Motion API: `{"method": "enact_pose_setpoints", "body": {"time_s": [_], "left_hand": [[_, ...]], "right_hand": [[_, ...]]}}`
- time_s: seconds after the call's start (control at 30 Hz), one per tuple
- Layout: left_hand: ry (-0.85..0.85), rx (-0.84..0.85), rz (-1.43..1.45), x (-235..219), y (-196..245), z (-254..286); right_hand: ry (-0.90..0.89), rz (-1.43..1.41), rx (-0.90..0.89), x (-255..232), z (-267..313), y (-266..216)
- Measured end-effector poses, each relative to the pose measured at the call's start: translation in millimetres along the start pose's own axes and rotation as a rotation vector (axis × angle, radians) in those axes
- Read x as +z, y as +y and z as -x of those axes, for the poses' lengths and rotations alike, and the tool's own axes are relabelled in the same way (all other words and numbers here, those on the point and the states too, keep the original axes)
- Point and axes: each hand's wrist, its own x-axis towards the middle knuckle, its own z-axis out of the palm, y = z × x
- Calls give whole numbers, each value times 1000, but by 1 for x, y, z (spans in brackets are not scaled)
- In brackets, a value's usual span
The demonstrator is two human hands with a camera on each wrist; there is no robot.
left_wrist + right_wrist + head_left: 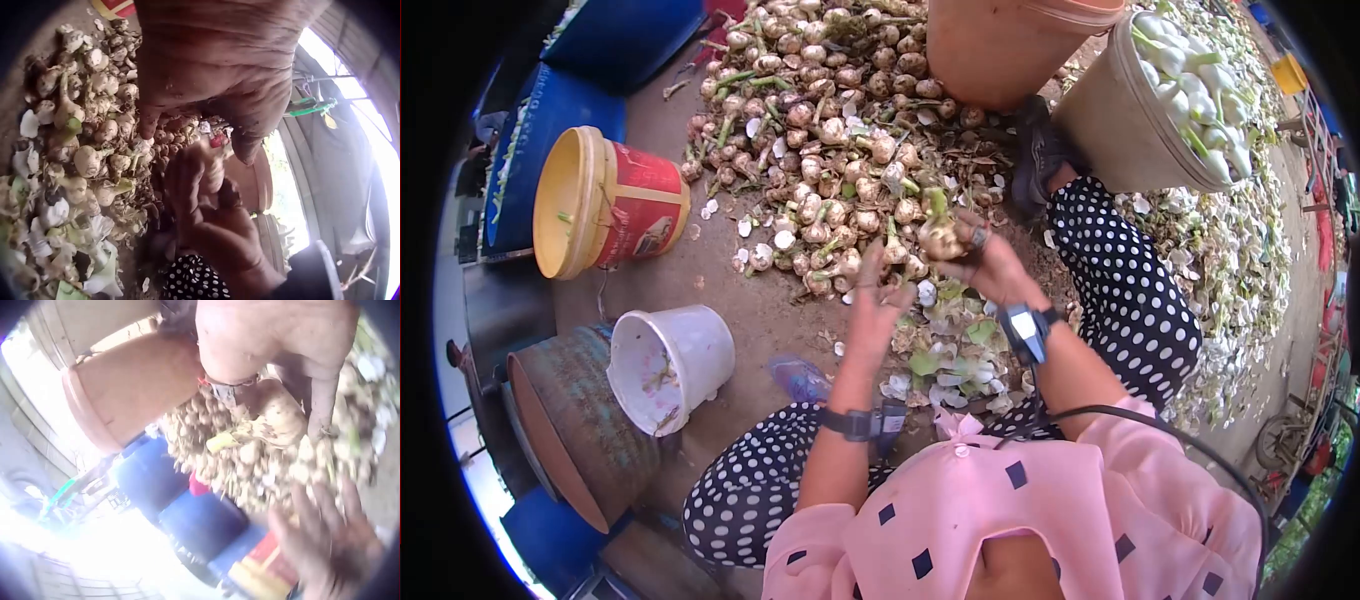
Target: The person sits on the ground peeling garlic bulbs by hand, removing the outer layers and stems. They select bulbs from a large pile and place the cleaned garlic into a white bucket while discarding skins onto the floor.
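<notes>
Near the centre of the head view, the right hand (985,262) gripped a dirty beige bulb with a short green stalk (941,236), fingers curled round it, just above the heap of unpeeled bulbs (820,130). The left hand (878,300) hovered just left of it with fingers spread and relaxed, holding nothing, over the pale peeled husks (945,350).

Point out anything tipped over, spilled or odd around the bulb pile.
The red-and-yellow bucket and the white bucket both lie on their sides beside the bulb pile. Peeled husks litter the ground.
</notes>
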Motion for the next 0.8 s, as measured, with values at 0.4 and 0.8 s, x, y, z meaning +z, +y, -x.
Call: {"method": "enact_pose_setpoints", "body": {"time_s": [0.4, 0.8], "left_hand": [[-51, 451, -211, -11, 47, 96], [-64, 207, 585, -25, 63, 133]], "right_hand": [[-344, 582, -280, 81, 133, 6], [-410, 886, -661, 83, 159, 11]]}}
